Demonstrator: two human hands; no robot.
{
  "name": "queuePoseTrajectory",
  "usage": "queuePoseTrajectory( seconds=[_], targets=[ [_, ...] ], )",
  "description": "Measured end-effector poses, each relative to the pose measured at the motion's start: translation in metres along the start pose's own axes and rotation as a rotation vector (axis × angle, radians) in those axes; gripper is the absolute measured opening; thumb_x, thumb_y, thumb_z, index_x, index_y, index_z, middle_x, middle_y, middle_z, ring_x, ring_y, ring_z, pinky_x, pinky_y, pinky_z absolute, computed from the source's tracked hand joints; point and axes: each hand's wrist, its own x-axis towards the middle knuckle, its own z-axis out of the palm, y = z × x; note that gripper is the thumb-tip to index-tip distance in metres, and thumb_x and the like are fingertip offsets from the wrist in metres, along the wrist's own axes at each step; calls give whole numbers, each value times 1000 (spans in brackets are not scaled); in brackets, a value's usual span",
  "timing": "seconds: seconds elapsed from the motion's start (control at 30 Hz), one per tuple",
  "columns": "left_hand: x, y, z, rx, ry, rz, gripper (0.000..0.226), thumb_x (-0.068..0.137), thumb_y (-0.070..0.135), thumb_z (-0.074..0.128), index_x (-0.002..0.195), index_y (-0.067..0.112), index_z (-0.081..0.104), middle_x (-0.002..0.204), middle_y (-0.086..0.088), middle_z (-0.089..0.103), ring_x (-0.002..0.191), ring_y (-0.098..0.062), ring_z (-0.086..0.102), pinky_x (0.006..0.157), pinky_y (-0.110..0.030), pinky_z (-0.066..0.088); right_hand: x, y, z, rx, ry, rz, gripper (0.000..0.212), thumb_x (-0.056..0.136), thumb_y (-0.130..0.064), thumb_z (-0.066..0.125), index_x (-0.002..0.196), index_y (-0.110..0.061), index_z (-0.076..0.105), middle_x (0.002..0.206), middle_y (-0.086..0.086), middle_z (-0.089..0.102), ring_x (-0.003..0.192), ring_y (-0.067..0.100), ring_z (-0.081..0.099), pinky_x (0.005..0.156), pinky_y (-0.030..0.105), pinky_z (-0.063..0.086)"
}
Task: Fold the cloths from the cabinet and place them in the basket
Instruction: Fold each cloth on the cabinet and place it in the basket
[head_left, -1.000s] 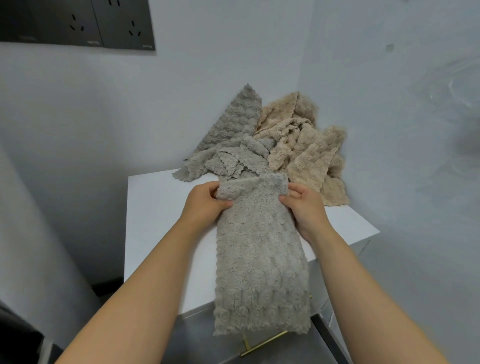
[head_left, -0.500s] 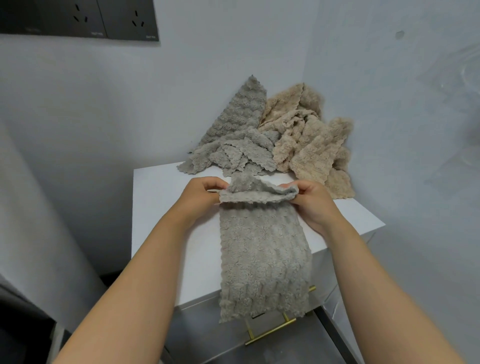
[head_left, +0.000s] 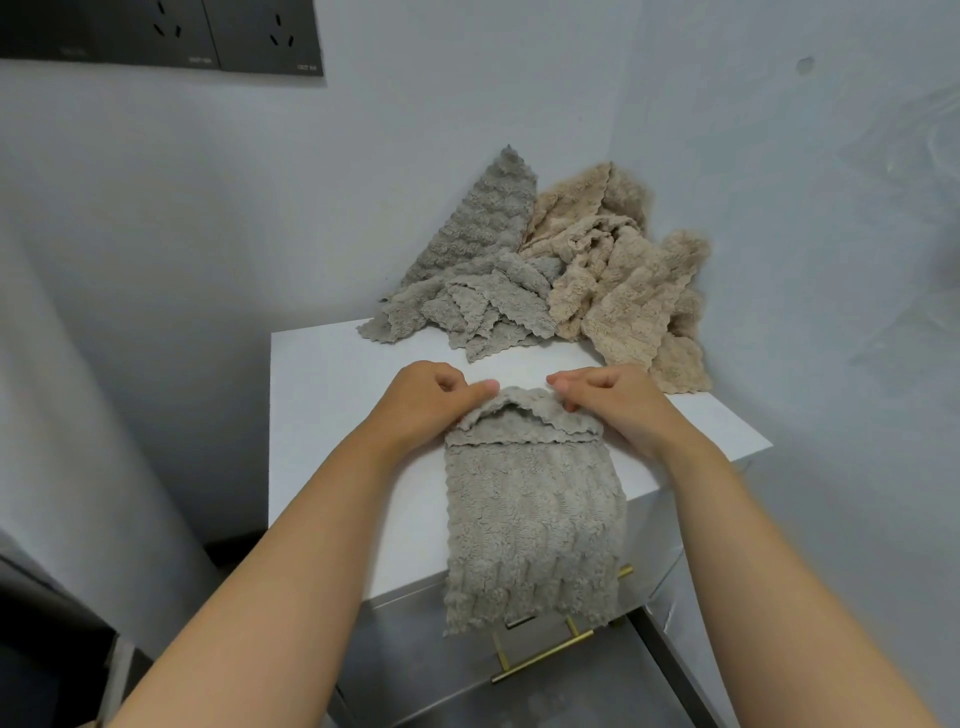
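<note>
- The grey fluffy cloth (head_left: 532, 519) is ribbed microfibre with a wavy scalloped hem. It sits on the white cabinet top (head_left: 332, 415), near the front edge and a bit right of centre.
- Its lower half spills over that front edge and hangs down the grey drawer face below.
- The top end of it is doubled over into a short flap, which arches up a little so there's a small pocket of shadow under it.
- The left hand (head_left: 428, 402) has the flap's left corner, thumb and curled fingers pinched onto the fabric. The right hand (head_left: 621, 402) has the right corner the same way, fingers clamped on the cloth. Both forearms come in low from the front.
- At the back right corner of the top there's a heap of loose grey cloths (head_left: 483, 301), same fluffy stuff, with one pointed corner leaning up against the wall.
- Crumpled beige fluffy cloths (head_left: 628, 296) are bunched against the grey heap, jammed into the corner where the walls meet and trailing toward the right edge.
- That heap is apart from the held cloth, with a strip of white top between them just past the knuckles.
- There's a slim brass bar handle (head_left: 550, 657) on the drawer front, and the hanging hem covers part of it.
- A dark socket panel (head_left: 208, 36) is on the wall, up at the top left.
</note>
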Motion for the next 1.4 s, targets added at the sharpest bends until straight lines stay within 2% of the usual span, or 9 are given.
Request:
queuePoseTrajectory(
  seconds=[0.07,0.13,0.27,0.5,0.77,1.0,1.17,1.27,1.4],
  targets=[
    [3,-2,0,76,-17,18,39,75,41,77,58,18,50,71,-1,55,62,-10,44,63,-25,36,1,2,0,-37,-21,12,24,81,-22,73,68,-3,68,114,-11,66,107,-2,58,104,32,38],
    [4,-1,-5,124,-60,49,23,73,35,80,76,23,60,89,8,60,76,-3,49,68,-21,37,3,2,1,-70,-34,11,16,79,-15,75,66,-9,67,120,-9,62,111,0,56,105,32,38],
    [6,-3,-11,216,-155,76,49,76,30,78,121,27,59,121,10,56,108,-4,49,88,-16,34,5,5,-6,-206,-64,-17,13,80,-9,73,77,-19,65,136,-1,53,126,10,47,109,29,33],
    [13,-7,-14,352,-219,67,38,76,42,75,105,26,57,131,5,45,124,-13,38,102,-26,32,5,6,-15,-436,-136,-27,35,88,-30,65,120,-19,59,151,-1,34,136,14,37,111,26,27],
    [11,-4,-22,433,-381,49,42,76,44,74,110,26,57,152,12,25,140,-5,17,102,-17,13,4,1,-20,-491,-316,22,75,62,-57,68,127,-23,52,155,-14,21,139,10,28,105,20,23],
    [10,-1,-22,202,-241,30,19,77,20,77,74,21,59,128,12,57,116,-6,48,93,-22,30,7,0,-16,-417,-182,53,76,74,-33,78,140,-18,45,145,-9,40,133,14,38,102,21,27],
    [13,-1,-11,123,69,60,18,77,13,75,77,18,58,83,4,63,76,-10,53,63,-18,38,10,-6,1,-236,163,12,25,74,-20,80,93,-14,66,98,7,68,93,25,63,84,36,48],
    [13,-1,-8,27,182,89,18,76,11,76,80,14,58,84,-3,67,72,-12,55,63,-22,41,14,-10,6,-154,303,-49,22,74,-12,79,86,-17,61,94,3,66,90,19,62,75,29,46],
    [7,6,-4,-165,252,57,18,78,2,73,79,12,58,86,-6,68,68,-17,61,59,-30,47,12,-22,4,-142,313,-109,31,74,-4,78,79,-23,54,87,-6,61,79,3,54,62,11,38]
  ],
)
